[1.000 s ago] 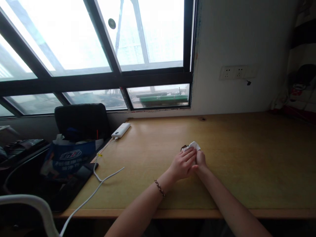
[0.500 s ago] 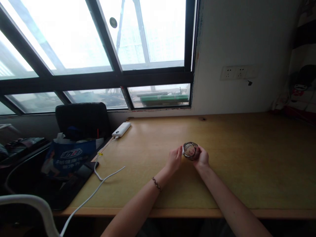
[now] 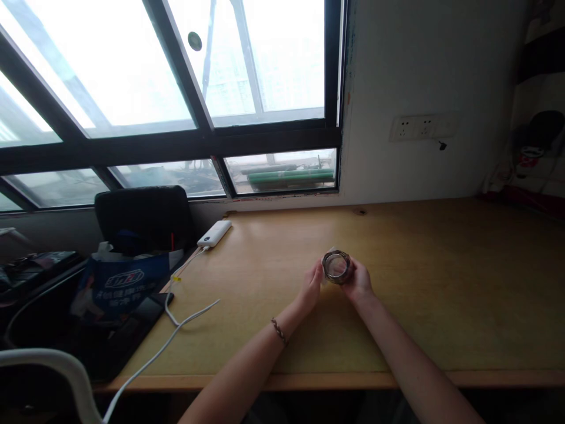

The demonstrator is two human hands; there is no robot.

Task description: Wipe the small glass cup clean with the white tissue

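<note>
A small round container with a shiny metallic rim and a clear-looking top (image 3: 336,266) is held above the middle of the wooden desk. My right hand (image 3: 358,281) is wrapped round its right side and underside. On the left, my left hand (image 3: 312,285) has its fingers together, holding a whitish, see-through piece (image 3: 325,277) against the container's side; whether this is a cloth or film I cannot tell. A braided bracelet is on my left wrist.
A white power bank (image 3: 215,234) with a white cable (image 3: 189,318) lies at the desk's left edge. Left of the desk (image 3: 441,294) stand a black chair (image 3: 143,212) and a blue bag (image 3: 126,288). Wall sockets (image 3: 414,128) are at the back right.
The container has moved slightly left and up and its top faces me more squarely. The whitish piece shows more at its left side. The whole view has shifted a little.
</note>
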